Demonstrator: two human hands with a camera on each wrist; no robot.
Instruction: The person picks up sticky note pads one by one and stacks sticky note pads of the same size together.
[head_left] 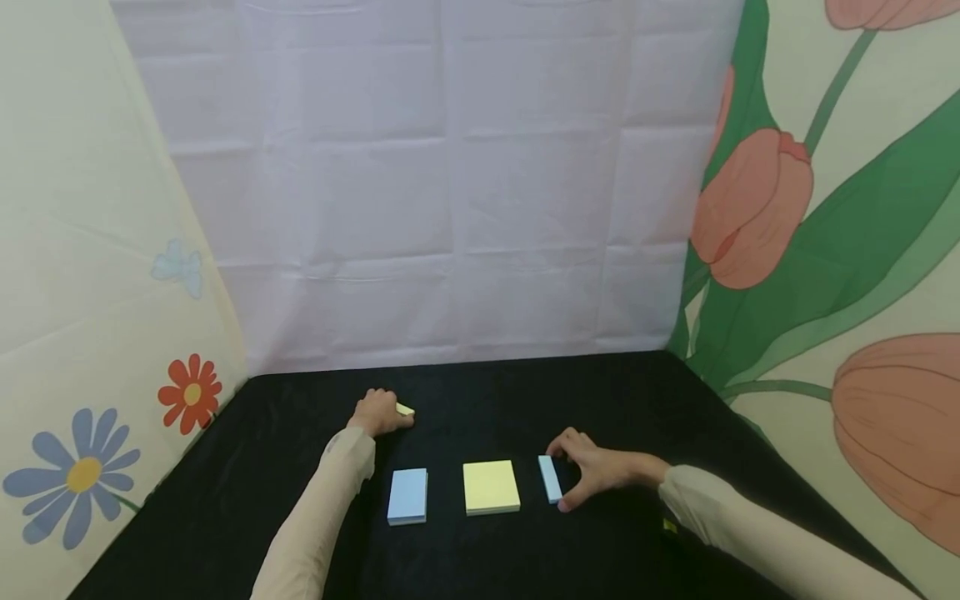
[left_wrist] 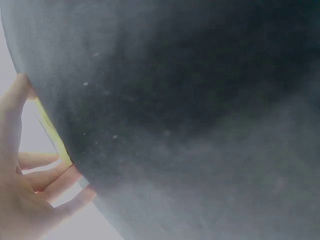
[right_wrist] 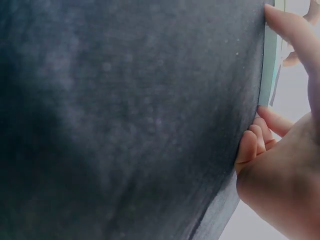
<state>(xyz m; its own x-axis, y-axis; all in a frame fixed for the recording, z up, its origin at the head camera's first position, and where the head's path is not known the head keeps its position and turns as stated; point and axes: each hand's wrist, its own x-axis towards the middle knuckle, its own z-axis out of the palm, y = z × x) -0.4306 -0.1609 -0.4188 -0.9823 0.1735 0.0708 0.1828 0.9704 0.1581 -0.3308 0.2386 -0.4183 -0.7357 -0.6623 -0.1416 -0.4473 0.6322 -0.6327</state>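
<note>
At the far left of the black table, my left hand (head_left: 381, 412) pinches a small yellow sticky-note pad (head_left: 405, 409), mostly hidden behind the hand. The left wrist view shows this pad's edge (left_wrist: 52, 130) between thumb and fingers. My right hand (head_left: 596, 467) holds a narrow light-blue sticky-note pad (head_left: 550, 479) by its two ends, index finger at the far end and thumb at the near end. A square yellow sticky-note pad (head_left: 491, 487) lies just left of that strip. Further left sits a rectangular blue sticky-note pad (head_left: 407, 495).
A black cloth (head_left: 480, 558) covers the table. A white sheet (head_left: 450, 183) hangs behind it, with flower-printed curtains (head_left: 825, 250) at both sides. A small yellow-green thing (head_left: 670, 526) shows beside the right sleeve.
</note>
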